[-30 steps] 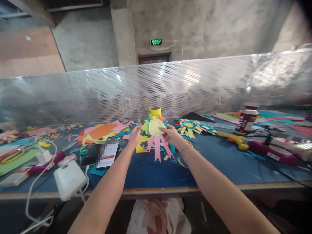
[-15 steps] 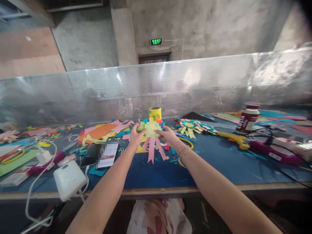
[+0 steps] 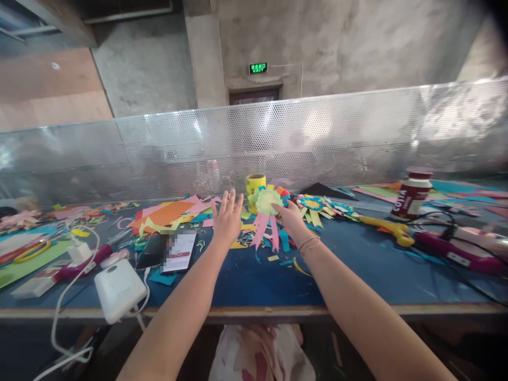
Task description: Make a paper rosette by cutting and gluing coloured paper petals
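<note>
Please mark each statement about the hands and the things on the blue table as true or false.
1. The right hand holds the paper rosette. True.
2. The left hand grips the rosette too. False: it is open, fingers spread, apart from it.
3. The rosette has pink ribbon tails. True.
4. The brown bottle lies on its side. False: it stands upright.
5. The yellow tape roll stands behind the rosette. True.
</note>
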Available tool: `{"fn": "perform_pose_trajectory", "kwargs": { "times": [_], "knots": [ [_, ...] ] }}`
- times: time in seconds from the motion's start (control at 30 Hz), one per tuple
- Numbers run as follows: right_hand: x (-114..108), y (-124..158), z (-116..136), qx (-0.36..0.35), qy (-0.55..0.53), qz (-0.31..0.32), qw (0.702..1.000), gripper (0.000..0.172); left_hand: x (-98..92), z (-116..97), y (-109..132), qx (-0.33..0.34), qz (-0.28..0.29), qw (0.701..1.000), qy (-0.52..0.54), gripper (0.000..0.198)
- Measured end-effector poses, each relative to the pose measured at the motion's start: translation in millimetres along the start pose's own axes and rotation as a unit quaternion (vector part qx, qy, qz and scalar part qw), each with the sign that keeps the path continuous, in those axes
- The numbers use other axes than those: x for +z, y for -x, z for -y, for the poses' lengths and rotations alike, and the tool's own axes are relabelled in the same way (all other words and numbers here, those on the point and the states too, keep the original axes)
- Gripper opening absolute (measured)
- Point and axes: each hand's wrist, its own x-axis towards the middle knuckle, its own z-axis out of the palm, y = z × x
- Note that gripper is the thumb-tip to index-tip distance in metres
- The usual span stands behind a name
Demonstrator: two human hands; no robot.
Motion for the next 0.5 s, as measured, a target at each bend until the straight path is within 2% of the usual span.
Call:
{"fn": "perform_pose_trajectory", "kwargs": {
  "times": [0.1, 0.17, 0.2, 0.27, 0.33, 0.43, 0.5],
  "knots": [
    [-2, -3, -8, 0.030, 0.054, 0.029, 0.998, 0.024, -0.4, -5, 0, 0.016, 0.009, 1.000, -0.016, 0.065],
    [-5, -6, -17, 0.021, 0.171, 0.047, 0.984, 0.027, -0.7, -8, 1, 0.022, 0.012, 0.999, -0.023, 0.064],
    [-7, -8, -21, -0.005, 0.250, 0.048, 0.967, 0.030, -1.1, -9, 1, 0.025, 0.014, 0.999, -0.026, 0.064],
    [-11, -10, -25, -0.098, 0.397, 0.028, 0.912, 0.033, -1.8, -12, 2, 0.036, 0.019, 0.999, -0.031, 0.067],
    [-14, -11, -20, -0.207, 0.477, -0.011, 0.854, 0.028, -1.8, -15, 3, 0.057, 0.025, 0.997, -0.034, 0.069],
    [-14, -3, 4, -0.350, 0.465, -0.052, 0.811, 0.016, 2.0, -21, 5, 0.104, 0.045, 0.993, -0.029, 0.069],
    [-8, 7, 23, -0.422, 0.432, -0.039, 0.796, 0.017, 7.6, -26, 7, 0.118, 0.063, 0.991, -0.015, 0.069]
  ]
}}
